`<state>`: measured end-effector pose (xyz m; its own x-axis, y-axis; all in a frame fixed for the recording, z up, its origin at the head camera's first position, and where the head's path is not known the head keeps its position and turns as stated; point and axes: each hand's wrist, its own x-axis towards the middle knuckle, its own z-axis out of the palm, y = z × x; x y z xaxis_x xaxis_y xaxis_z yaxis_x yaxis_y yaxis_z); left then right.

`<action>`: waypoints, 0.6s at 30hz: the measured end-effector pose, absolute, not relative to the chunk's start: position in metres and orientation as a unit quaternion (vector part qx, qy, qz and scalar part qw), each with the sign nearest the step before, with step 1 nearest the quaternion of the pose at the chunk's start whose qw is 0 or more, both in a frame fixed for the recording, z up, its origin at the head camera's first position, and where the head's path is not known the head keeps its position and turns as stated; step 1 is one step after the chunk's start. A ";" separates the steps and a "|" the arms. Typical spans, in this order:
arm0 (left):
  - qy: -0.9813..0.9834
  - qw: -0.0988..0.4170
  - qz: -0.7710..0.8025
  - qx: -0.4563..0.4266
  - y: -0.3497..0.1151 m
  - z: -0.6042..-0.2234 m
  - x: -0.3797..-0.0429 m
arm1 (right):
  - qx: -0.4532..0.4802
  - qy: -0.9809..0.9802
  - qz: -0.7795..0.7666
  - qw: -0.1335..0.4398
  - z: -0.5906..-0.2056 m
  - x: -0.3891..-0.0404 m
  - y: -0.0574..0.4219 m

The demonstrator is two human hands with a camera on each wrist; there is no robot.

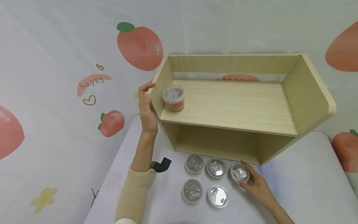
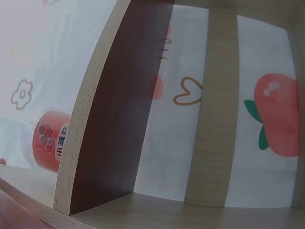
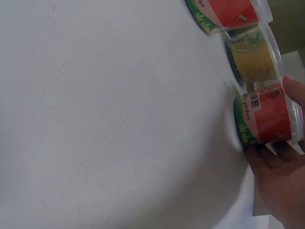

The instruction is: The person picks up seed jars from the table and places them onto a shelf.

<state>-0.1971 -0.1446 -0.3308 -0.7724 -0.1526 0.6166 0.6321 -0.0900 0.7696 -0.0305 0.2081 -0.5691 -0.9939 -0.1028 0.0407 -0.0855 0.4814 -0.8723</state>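
My left hand (image 1: 148,115) grips the left side panel of a two-tier wooden shelf (image 1: 232,105), fingertips over its edge. A clear-lidded plastic tub (image 1: 174,99) with a red label stands at the left end of the upper tier, close to that hand. At the right, in front of the shelf, my right hand (image 1: 260,190) holds another tub (image 1: 240,172) between thumb and fingers. The right wrist view shows this held tub's red and green label (image 3: 267,114). Beside it stands a tub with a yellowish label (image 3: 252,55).
More tubs with silvery tops stand before the shelf, among them a back-left tub (image 1: 194,163), a middle tub (image 1: 216,168), a front-left tub (image 1: 192,190) and a front tub (image 1: 218,196). A black strap (image 1: 162,165) shows by my left forearm. A fruit-printed curtain (image 1: 70,62) hangs behind.
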 end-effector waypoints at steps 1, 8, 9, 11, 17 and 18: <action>-0.617 0.275 -0.712 -0.194 -0.144 -0.331 -0.197 | -0.052 0.864 -0.501 0.009 -0.568 -0.030 0.208; -0.615 0.273 -0.714 -0.193 -0.143 -0.330 -0.197 | -0.058 0.850 -0.522 0.029 -0.551 -0.031 0.211; -0.616 0.272 -0.714 -0.194 -0.143 -0.330 -0.197 | -0.059 0.841 -0.537 0.036 -0.548 -0.031 0.212; -0.617 0.272 -0.713 -0.194 -0.143 -0.330 -0.197 | -0.066 0.827 -0.557 0.040 -0.542 -0.031 0.213; -0.620 0.277 -0.710 -0.189 -0.143 -0.330 -0.197 | -0.108 0.834 -0.541 0.003 -0.535 -0.035 0.213; -0.620 0.277 -0.710 -0.188 -0.143 -0.330 -0.197 | -0.114 0.835 -0.539 -0.001 -0.533 -0.035 0.213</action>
